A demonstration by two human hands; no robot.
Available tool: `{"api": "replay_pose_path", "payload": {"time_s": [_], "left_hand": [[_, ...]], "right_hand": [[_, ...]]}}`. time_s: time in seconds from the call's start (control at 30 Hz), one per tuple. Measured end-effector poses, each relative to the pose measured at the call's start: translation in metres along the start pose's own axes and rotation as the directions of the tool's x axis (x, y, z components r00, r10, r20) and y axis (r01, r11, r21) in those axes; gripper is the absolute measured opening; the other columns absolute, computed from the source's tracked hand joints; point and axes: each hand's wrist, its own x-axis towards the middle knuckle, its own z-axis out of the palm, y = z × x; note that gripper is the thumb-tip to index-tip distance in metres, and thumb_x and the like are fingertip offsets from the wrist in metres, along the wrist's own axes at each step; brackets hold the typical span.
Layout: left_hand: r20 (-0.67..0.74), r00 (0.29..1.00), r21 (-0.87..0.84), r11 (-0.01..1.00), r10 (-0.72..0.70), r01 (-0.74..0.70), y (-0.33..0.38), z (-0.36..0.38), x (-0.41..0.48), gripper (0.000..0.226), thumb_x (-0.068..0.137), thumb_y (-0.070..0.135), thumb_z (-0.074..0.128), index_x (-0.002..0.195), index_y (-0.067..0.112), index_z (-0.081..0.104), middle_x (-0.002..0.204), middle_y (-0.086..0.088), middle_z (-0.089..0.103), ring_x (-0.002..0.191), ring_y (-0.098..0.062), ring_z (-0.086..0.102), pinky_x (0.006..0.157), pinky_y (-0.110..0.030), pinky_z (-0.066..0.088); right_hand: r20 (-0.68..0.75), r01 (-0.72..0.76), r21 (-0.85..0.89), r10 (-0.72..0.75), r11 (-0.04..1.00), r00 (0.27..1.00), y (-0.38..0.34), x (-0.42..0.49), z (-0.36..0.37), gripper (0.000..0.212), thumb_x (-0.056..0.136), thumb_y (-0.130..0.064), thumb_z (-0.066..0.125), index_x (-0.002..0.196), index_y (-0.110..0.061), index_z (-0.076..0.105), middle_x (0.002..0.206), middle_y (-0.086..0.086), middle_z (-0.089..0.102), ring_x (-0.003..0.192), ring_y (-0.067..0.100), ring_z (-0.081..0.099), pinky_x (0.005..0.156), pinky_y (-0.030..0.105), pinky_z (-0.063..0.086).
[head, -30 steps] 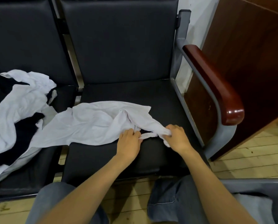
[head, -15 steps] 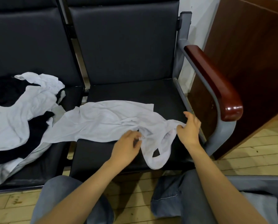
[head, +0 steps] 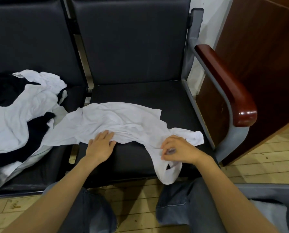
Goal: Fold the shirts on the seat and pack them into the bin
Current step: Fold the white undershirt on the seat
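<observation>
From the head view, both bare forearms reach in from 6 o'clock toward the surface, a row of two black padded seats. The left hand lies palm down with its fingers straight and spread, resting on the near hem of the white shirt. Its grip is fully open and only presses on the cloth. The right hand sits at about 4 o'clock of the shirt's middle, knuckles up and fingers curled inward. Its grip is closed in a pinch on a fold of the same shirt.

That one shirt is spread crumpled across the right-hand seat. Its left end laps over the gap toward 9 o'clock, and one loop hangs off the front edge below the right hand.

At 9 o'clock, on the left seat, lies one heap of clothes, white and black pieces tangled together; how many I cannot tell. One wooden armrest stands at 3 o'clock. At 5 o'clock, on the floor, only the grey rim of one bin shows.
</observation>
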Motion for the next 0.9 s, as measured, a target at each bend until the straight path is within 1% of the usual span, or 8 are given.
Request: {"api": "replay_pose_path", "payload": {"time_s": [0.1, 0.23, 0.33, 0.43, 0.6, 0.67, 0.77, 0.9], "left_hand": [[-0.068, 0.997, -0.112, 0.993, 0.037, -0.044, -0.005, -0.003, 0.003, 0.049, 0.100, 0.035, 0.039, 0.147, 0.021, 0.032, 0.155, -0.001, 0.023, 0.142, -0.020, 0.021, 0.115, -0.040, 0.020], [-0.213, 0.974, -0.234, 0.964, 0.073, -0.124, -0.012, -0.007, 0.003, 0.057, 0.087, 0.022, 0.065, 0.139, 0.015, 0.043, 0.146, -0.008, 0.033, 0.132, -0.026, 0.033, 0.109, -0.040, 0.029], [-0.138, 0.989, -0.273, 0.958, 0.052, -0.089, -0.026, -0.017, 0.009, 0.066, 0.081, 0.020, 0.070, 0.140, 0.020, 0.040, 0.149, -0.007, 0.027, 0.136, -0.026, 0.025, 0.113, -0.037, 0.022], [-0.020, 0.999, -0.372, 0.928, 0.034, -0.039, -0.051, -0.031, 0.015, 0.071, 0.081, 0.021, 0.072, 0.143, 0.023, 0.035, 0.151, -0.002, 0.025, 0.140, -0.022, 0.017, 0.114, -0.033, 0.018], [-0.224, 0.963, -0.529, 0.849, -0.147, 0.006, -0.084, -0.044, 0.028, 0.055, 0.086, 0.012, 0.066, 0.136, 0.004, 0.043, 0.136, -0.017, 0.042, 0.126, -0.030, 0.040, 0.100, -0.029, 0.031], [-0.204, 0.962, -0.516, 0.855, -0.183, 0.054, -0.094, -0.043, 0.035, 0.058, 0.085, 0.016, 0.069, 0.134, 0.003, 0.042, 0.132, -0.019, 0.046, 0.121, -0.034, 0.045, 0.099, -0.035, 0.037], [-0.131, 0.976, -0.522, 0.849, -0.173, 0.081, -0.095, -0.036, 0.042, 0.053, 0.089, 0.026, 0.064, 0.136, 0.011, 0.044, 0.126, -0.008, 0.052, 0.115, -0.027, 0.053, 0.096, -0.030, 0.039], [-0.330, 0.942, -0.382, 0.921, -0.055, -0.081, -0.082, -0.035, 0.060, 0.045, 0.092, 0.021, 0.060, 0.134, 0.011, 0.049, 0.130, -0.013, 0.051, 0.119, -0.030, 0.047, 0.100, -0.034, 0.036]], "right_hand": [[-0.003, -0.094, 0.055, 0.094, 0.994, 0.996, 0.000, -0.003, -0.002, 0.033, 0.087, -0.040, 0.062, 0.072, -0.012, 0.071, 0.084, 0.001, 0.067, 0.084, 0.012, 0.058, 0.083, 0.026, 0.047], [-0.297, -0.043, -0.065, 0.021, 0.997, 0.955, -0.016, 0.012, 0.004, 0.029, 0.084, -0.050, 0.063, 0.096, -0.024, 0.068, 0.103, -0.011, 0.063, 0.100, 0.005, 0.052, 0.090, 0.019, 0.040], [-0.193, 0.046, -0.131, -0.071, 0.990, 0.979, -0.039, 0.031, 0.018, 0.043, 0.083, -0.053, 0.064, 0.114, -0.024, 0.061, 0.122, -0.008, 0.055, 0.117, 0.012, 0.044, 0.099, 0.025, 0.035], [-0.060, -0.015, -0.226, 0.002, 0.974, 0.998, -0.056, 0.052, 0.035, 0.059, 0.084, -0.049, 0.064, 0.133, -0.022, 0.046, 0.137, -0.002, 0.041, 0.127, 0.019, 0.036, 0.105, 0.032, 0.033], [-0.150, -0.179, -0.405, 0.128, 0.896, 0.980, -0.043, 0.068, 0.022, 0.061, 0.094, -0.009, 0.047, 0.147, -0.032, 0.025, 0.154, -0.006, 0.021, 0.145, 0.018, 0.010, 0.116, 0.039, 0.014], [-0.146, -0.280, -0.469, 0.239, 0.838, 0.960, -0.026, 0.066, 0.005, 0.060, 0.095, -0.014, 0.046, 0.146, -0.038, 0.024, 0.155, -0.010, 0.017, 0.147, 0.017, 0.004, 0.116, 0.047, 0.010], [-0.188, -0.367, -0.397, 0.317, 0.841, 0.929, -0.013, 0.069, -0.010, 0.044, 0.097, -0.022, 0.046, 0.138, -0.037, 0.041, 0.153, -0.008, 0.026, 0.145, 0.019, 0.012, 0.114, 0.049, 0.012], [-0.387, -0.249, -0.191, 0.160, 0.950, 0.908, -0.022, 0.092, -0.006, 0.031, 0.094, -0.023, 0.055, 0.125, -0.021, 0.057, 0.134, 0.001, 0.051, 0.127, 0.020, 0.042, 0.105, 0.033, 0.031]]}}
